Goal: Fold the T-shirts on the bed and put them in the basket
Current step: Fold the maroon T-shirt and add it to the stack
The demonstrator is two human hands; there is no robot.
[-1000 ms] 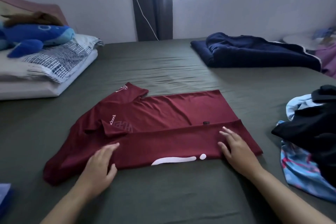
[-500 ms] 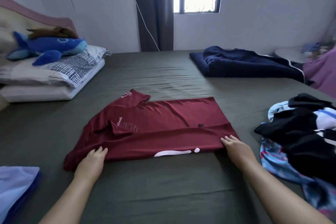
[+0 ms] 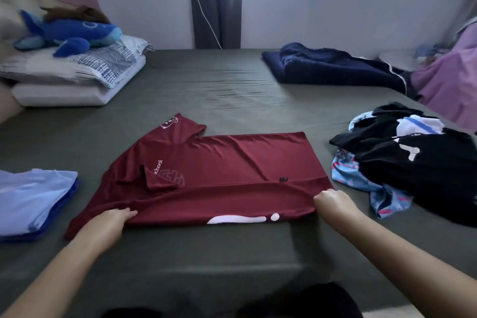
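Shirt (image 3: 219,178) mid-fold, maroon, flat on the bed (image 3: 232,90).
Left hand (image 3: 108,222) and right hand (image 3: 333,201) each pinch its near folded edge; uneven lifting could skew the crease. Unfolded clothes (image 3: 413,162) lie just right; no basket visible.

1. Bare bed sheet (image 3: 222,85) lies open at 12 o'clock beyond the red T-shirt (image 3: 232,162), as far as the wall.
2. At 9 o'clock a folded pale blue stack (image 3: 33,199) lies near the shirt, with a strip of sheet between.
3. At 3 o'clock a heap of clothes (image 3: 413,162) crowds the shirt's hem.
4. At 1 o'clock lies a navy blanket (image 3: 335,67); at 10 o'clock, pillows (image 3: 77,72).
5. Sheet at 6 o'clock is open.
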